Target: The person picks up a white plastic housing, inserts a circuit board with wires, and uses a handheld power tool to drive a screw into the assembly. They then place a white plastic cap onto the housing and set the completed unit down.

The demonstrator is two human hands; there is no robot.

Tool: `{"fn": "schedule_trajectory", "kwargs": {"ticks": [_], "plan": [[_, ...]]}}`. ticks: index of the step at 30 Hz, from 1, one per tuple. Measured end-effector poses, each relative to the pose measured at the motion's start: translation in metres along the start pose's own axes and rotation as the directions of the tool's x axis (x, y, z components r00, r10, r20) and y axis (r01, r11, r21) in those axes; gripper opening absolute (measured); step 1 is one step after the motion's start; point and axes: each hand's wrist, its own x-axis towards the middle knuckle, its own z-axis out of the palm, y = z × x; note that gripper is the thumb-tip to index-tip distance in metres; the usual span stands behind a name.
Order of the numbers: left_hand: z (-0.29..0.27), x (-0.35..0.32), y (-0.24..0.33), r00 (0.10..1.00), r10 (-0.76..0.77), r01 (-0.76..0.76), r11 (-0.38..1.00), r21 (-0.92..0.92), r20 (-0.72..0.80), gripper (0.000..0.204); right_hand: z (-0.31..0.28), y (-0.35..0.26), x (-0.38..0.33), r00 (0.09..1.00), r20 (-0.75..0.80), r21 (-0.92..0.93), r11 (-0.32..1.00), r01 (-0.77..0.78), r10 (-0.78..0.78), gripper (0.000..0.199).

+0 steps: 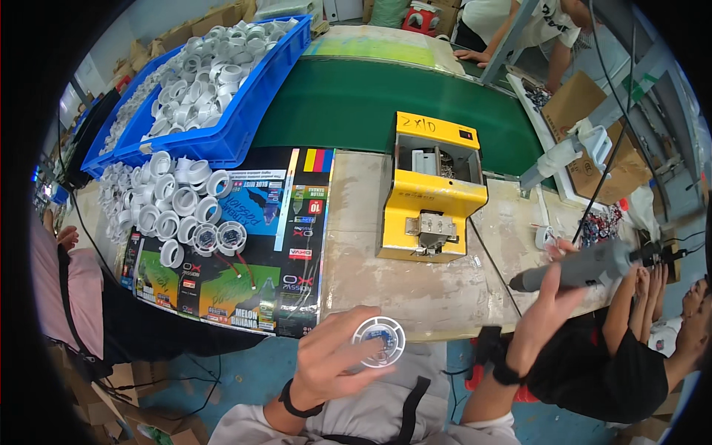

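My left hand [334, 356] is closed around a white round plastic housing [398, 345] near the table's front edge. A blue circuit board sits inside its ring, and one of my fingers lies over the board. My right hand [540, 311] is wrapped around a grey electric screwdriver [586, 268], thumb in front and fingertips showing behind. The tool lies nearly level, its dark tip pointing left and its cord end at the right, somewhat blurred. Between and beyond my hands stands a yellow screw feeder [434, 189] with an open top tray and a metal outlet at its front.
Left of the feeder, white rings [185, 200] pile up on a printed board [300, 245]; two hold circuit boards, with red wires nearby. A blue crate [245, 122] of rings stands behind. A green belt [334, 96] crosses the back. People sit at the right; cables hang there.
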Motion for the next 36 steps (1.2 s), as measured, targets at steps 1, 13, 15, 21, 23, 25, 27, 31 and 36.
{"fn": "schedule_trajectory", "kwargs": {"ticks": [1, 13, 15, 21, 23, 25, 27, 31, 36], "plan": [[-0.001, 0.0, 0.0, 1.0, -0.005, 0.005, 1.0, -0.013, 0.007, 0.042, 0.001, 0.01, 0.007, 0.996, 0.078, 0.095, 0.994, -0.06, 0.052, 0.049], [-0.005, -0.012, -0.004, 0.987, -0.149, 0.146, 0.988, -0.053, -0.054, 0.039, 0.078, -0.008, -0.004, 0.896, 0.44, 0.556, 0.804, -0.211, -0.069, 0.089], [-0.006, -0.013, -0.006, 0.985, -0.166, 0.163, 0.985, -0.049, -0.056, 0.039, 0.086, -0.002, -0.005, 0.892, 0.438, 0.55, 0.819, -0.165, -0.114, 0.088], [-0.007, -0.012, -0.01, 0.986, -0.152, 0.152, 0.988, -0.001, -0.072, 0.038, 0.104, 0.02, -0.007, 0.851, 0.512, 0.476, 0.864, -0.167, -0.118, 0.087], [-0.006, -0.011, -0.013, 0.987, -0.142, 0.144, 0.989, 0.021, -0.073, 0.037, 0.099, 0.016, -0.01, 0.833, 0.548, 0.496, 0.83, -0.256, -0.071, 0.087], [-0.005, -0.011, -0.015, 0.986, -0.155, 0.158, 0.987, 0.033, -0.062, 0.038, 0.095, 0.007, -0.008, 0.809, 0.587, 0.513, 0.787, -0.344, -0.029, 0.087], [-0.004, -0.01, -0.017, 0.985, -0.167, 0.169, 0.985, 0.043, -0.048, 0.039, 0.091, -0.004, -0.005, 0.855, 0.479, 0.632, 0.754, -0.18, -0.197, 0.086], [0.002, -0.009, -0.017, 0.989, -0.139, 0.141, 0.99, 0.022, -0.052, 0.039, 0.102, 0.015, -0.003, 0.859, 0.485, 0.558, 0.814, -0.159, -0.164, 0.085], [0.005, -0.009, -0.018, 0.988, -0.141, 0.143, 0.989, 0.03, -0.068, 0.039, 0.083, 0.007, -0.001, 0.773, 0.617, 0.57, 0.759, -0.314, -0.144, 0.083]]}}
